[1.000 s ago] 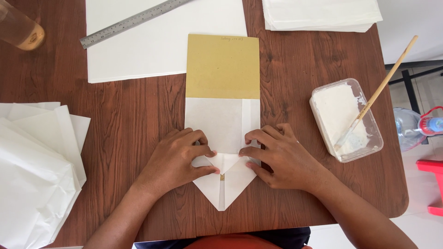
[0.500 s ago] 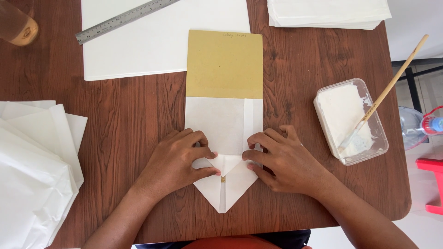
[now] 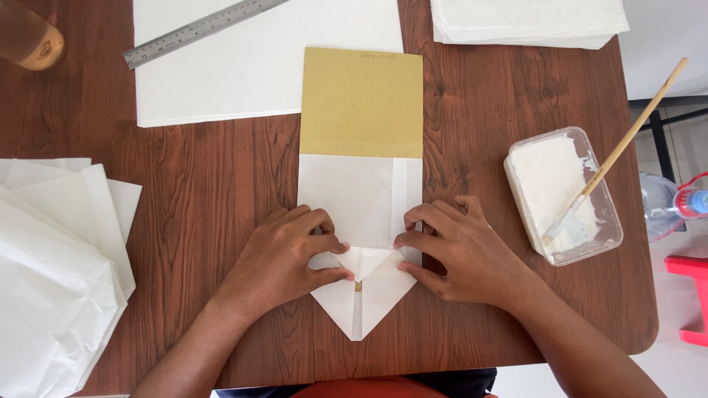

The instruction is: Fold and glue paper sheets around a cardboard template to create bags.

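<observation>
Left hand (image 3: pixel 284 254) and right hand (image 3: pixel 461 254) flank the white paper bag (image 3: pixel 359 214), fingertips pinching its folded triangular flap; paste tub (image 3: pixel 564 195) right of bag.

The scene is bright and evenly lit by soft daylight. The light seems stronger at the right edge of the table (image 3: pixel 221 191), where the pale floor beyond is almost washed out. Shadows are short and soft; a faint one lies under the hands, the left hand (image 3: pixel 284 258) and the right hand (image 3: pixel 464 254). The white sheets (image 3: pixel 258 66) near the far edge lose some detail in the brightness. The wood grain is sharp, with no motion blur. The table edges bend slightly from the wide lens.
</observation>
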